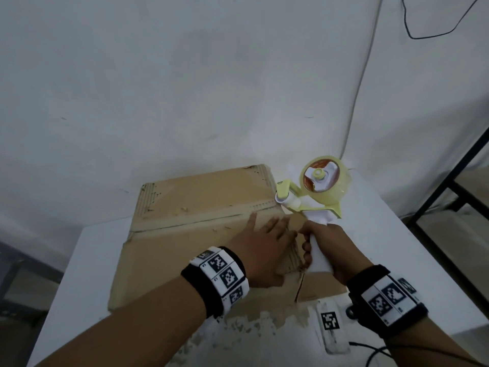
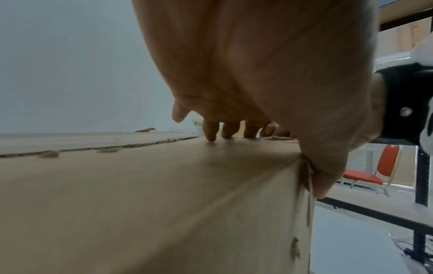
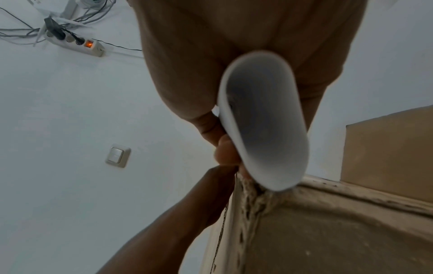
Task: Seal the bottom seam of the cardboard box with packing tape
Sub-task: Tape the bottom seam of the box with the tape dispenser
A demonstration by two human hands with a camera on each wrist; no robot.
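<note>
A brown cardboard box (image 1: pixel 190 234) lies bottom up on the white table (image 1: pixel 90 260), its centre seam (image 1: pixel 201 221) running left to right. My left hand (image 1: pixel 264 242) lies flat on the near flap by the seam's right end, fingers straight (image 2: pixel 209 129), thumb over the box's right edge (image 2: pixel 325 181). My right hand (image 1: pixel 325 250) grips the white handle (image 3: pixel 262 118) of a yellow tape dispenser (image 1: pixel 315 189). Its roller end (image 1: pixel 287 201) sits at the box's right edge by the seam. The roll of clear tape (image 1: pixel 324 178) stands above.
A white tagged device (image 1: pixel 330 324) with a black cable lies on the table near my right wrist. The white wall (image 1: pixel 211 88) rises close behind the box. A black metal frame (image 1: pixel 449 186) stands to the right. Torn patches mark the table's front edge (image 1: pixel 251 324).
</note>
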